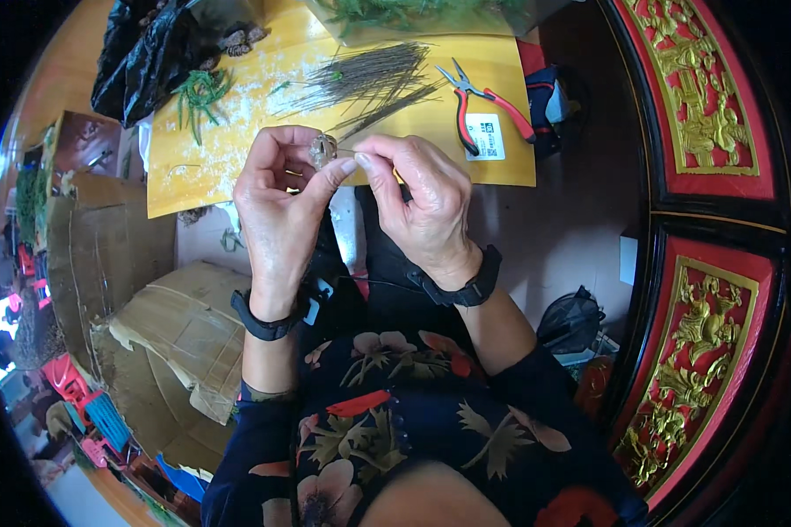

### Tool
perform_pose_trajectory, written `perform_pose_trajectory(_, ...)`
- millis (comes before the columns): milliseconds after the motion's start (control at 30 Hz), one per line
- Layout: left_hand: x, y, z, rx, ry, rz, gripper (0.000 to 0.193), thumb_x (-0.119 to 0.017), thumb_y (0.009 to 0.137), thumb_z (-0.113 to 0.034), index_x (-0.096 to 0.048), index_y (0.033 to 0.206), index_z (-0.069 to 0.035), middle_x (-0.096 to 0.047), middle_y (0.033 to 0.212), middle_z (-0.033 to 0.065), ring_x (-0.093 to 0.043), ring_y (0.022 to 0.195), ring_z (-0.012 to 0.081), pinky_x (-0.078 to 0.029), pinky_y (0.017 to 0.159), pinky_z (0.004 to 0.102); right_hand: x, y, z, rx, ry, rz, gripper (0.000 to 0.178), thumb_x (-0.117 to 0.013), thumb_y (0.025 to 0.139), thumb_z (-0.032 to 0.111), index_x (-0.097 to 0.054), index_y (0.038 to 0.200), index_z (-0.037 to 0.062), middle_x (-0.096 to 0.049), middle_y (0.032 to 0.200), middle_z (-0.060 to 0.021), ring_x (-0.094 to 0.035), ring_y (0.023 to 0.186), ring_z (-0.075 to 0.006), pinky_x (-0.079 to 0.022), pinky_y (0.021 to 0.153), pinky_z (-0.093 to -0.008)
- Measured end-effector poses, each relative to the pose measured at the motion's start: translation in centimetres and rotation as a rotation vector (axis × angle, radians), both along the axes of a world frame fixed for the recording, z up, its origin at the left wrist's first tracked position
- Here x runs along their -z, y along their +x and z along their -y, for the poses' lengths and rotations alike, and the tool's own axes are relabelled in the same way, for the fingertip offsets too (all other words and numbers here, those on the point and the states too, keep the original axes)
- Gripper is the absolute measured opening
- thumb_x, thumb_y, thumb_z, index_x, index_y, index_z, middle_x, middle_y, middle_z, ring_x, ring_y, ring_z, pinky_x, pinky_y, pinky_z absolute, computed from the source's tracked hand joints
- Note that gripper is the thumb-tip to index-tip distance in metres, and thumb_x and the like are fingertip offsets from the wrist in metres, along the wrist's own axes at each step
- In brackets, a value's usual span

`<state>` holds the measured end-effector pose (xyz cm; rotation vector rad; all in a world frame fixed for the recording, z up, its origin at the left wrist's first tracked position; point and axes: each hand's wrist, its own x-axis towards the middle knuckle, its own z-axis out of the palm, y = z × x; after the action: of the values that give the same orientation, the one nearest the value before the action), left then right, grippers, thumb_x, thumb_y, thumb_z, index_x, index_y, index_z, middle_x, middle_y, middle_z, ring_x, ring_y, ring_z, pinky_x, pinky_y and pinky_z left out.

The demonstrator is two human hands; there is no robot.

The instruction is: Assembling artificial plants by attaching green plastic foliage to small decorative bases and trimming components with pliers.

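Note:
Over the near edge of the yellow board, my left hand (281, 189) pinches a small brown pine cone (322, 151) between thumb and fingers. My right hand (422, 193) is closed close beside it, its thumb and forefinger on a thin wire (347, 150) that runs to the cone. Whether the wire goes round the cone or only touches it, I cannot tell. Beyond my hands lies a pile of thin dark wires (369, 79). To its right, pliers (483, 101) with red and black handles rest with their jaws apart.
The yellow board (237, 176) carries white flecks and a green artificial sprig (200, 97). A black plastic bag (145, 61) and several pine cones (242, 39) are at the far left. Greenery fills a clear container (422, 18) at the back. Cardboard (185, 325) stands left; carved red-and-gold panels (694, 369) stand right.

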<state>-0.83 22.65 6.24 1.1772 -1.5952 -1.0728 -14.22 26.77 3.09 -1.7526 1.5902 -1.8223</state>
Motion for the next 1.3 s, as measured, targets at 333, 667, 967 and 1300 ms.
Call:
perform_pose_trajectory(333, 0.4, 0.5, -0.1, 0.098, 0.279, -0.274, 0.039, -0.077, 0.073, -0.002, -0.062, 0.11, -0.002, -0.056, 0.076, -0.0042, -0.049, 0.064, 0.0027, -0.04, 0.058, 0.0156, -0.2, 0.0, -0.1, 0.02, -0.024, 0.028, 0.01, -0.067, 0.079, -0.002, -0.063, 0.088, 0.0017, -0.064, 0.076, -0.0102, -0.063, 0.064, -0.0241, -0.048, 0.056, -0.0303)
perform_pose_trajectory(667, 1.7, 0.0, -1.0, 0.142, 0.281, -0.317, 0.034, -0.073, 0.078, -0.003, -0.064, 0.111, -0.001, -0.06, 0.08, -0.0029, -0.052, 0.066, 0.0035, -0.041, 0.058, 0.0159, 0.0, -0.2, -0.2, 0.049, -0.084, -0.092, 0.011, -0.068, 0.076, -0.001, -0.063, 0.085, 0.0034, -0.063, 0.073, -0.0093, -0.061, 0.061, -0.027, -0.047, 0.055, -0.0337)
perform_pose_trajectory(967, 1.4, 0.3, -1.0, 0.176, 0.443, -0.528, 0.027, -0.056, 0.094, -0.013, -0.06, 0.117, 0.0, -0.061, 0.089, 0.0039, -0.055, 0.071, 0.0081, -0.045, 0.063, 0.0185, 0.3, 0.1, -0.2, 0.069, -0.096, -0.178, 0.014, -0.068, 0.075, -0.001, -0.063, 0.086, 0.0064, -0.062, 0.07, -0.006, -0.059, 0.058, -0.0239, -0.041, 0.054, -0.0343)
perform_pose_trajectory(1300, 2.0, 0.8, -0.6, 0.245, 0.611, -1.006, 0.027, -0.05, 0.096, -0.013, -0.052, 0.121, -0.001, -0.055, 0.121, 0.0222, -0.057, 0.08, 0.0137, -0.049, 0.074, 0.0237, 0.0, 0.7, -0.4, 0.055, -0.089, -0.107, 0.014, -0.068, 0.075, 0.0, -0.062, 0.086, 0.0067, -0.062, 0.07, -0.0046, -0.059, 0.058, -0.0224, -0.039, 0.054, -0.0331)
